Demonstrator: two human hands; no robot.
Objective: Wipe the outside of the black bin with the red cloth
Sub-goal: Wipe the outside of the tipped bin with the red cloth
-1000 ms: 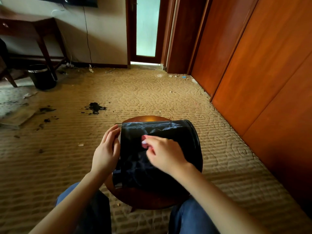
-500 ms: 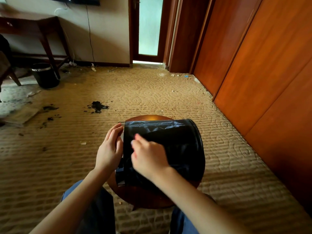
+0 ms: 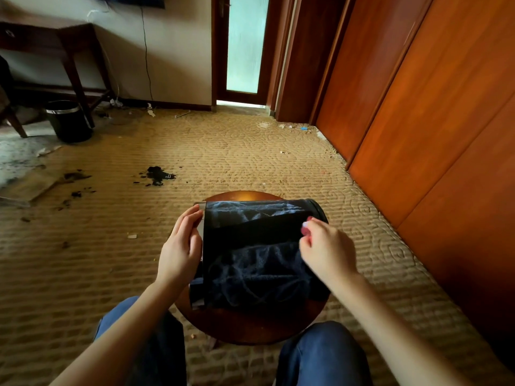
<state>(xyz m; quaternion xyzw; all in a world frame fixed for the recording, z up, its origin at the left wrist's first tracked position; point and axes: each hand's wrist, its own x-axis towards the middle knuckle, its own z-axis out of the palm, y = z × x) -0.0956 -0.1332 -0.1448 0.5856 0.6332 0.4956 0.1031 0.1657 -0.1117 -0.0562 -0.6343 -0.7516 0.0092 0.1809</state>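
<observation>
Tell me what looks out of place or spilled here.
The black bin lies on its side across the round stool, not upright. Dark clumps and stains are scattered on the carpet to the left, and small litter lies by the doorway.

1. The black bin point(image 3: 250, 263) lies on its side and covers most of the round tabletop point(image 3: 242, 195); only narrow bare strips show at the far and near edges.
2. My left grip point(image 3: 181, 246) blocks the bin's rim side; my right grip point(image 3: 326, 252), pinching the red cloth point(image 3: 306, 232), sits on the upper right.
3. Between them the bin's upper face is free.
4. My knees point(image 3: 323, 355) crowd the near edge. Open carpet point(image 3: 250, 151) lies beyond, and the wardrobe panels point(image 3: 418, 121) wall off the right.
</observation>
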